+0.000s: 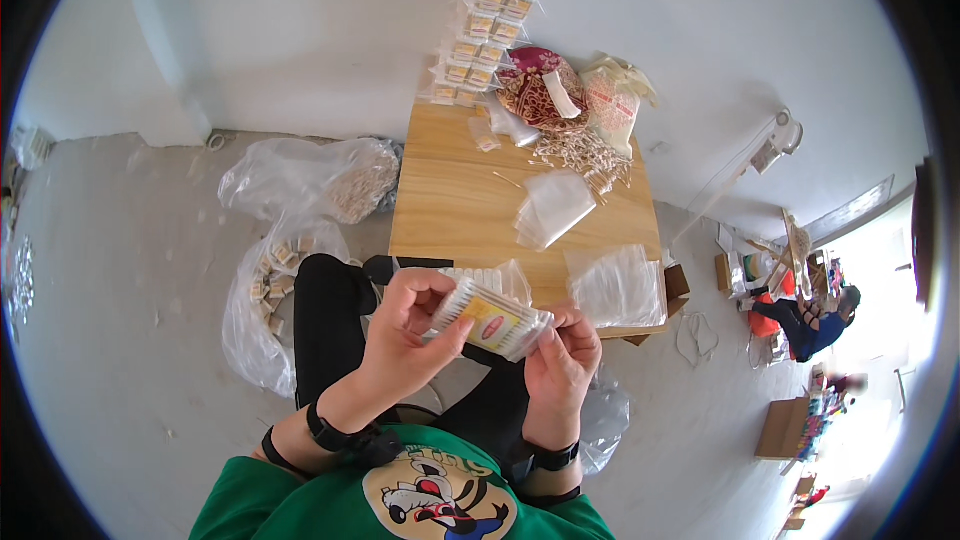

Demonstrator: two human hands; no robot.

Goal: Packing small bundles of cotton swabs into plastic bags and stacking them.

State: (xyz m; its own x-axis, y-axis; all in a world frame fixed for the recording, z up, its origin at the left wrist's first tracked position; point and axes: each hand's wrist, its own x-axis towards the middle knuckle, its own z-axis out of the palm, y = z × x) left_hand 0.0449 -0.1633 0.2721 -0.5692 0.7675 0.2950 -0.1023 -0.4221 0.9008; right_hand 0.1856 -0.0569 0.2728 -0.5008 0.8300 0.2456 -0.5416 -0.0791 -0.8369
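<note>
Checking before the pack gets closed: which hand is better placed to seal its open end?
Probably right: the right hand pinches the end of the cotton-swab pack, while the left hand grips its body.

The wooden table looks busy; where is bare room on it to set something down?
The wooden table has bare wood along its left side, bordered by the heap of cotton swabs and the stack of clear plastic bags. The far end, around the red patterned round dish, is crowded.
</note>
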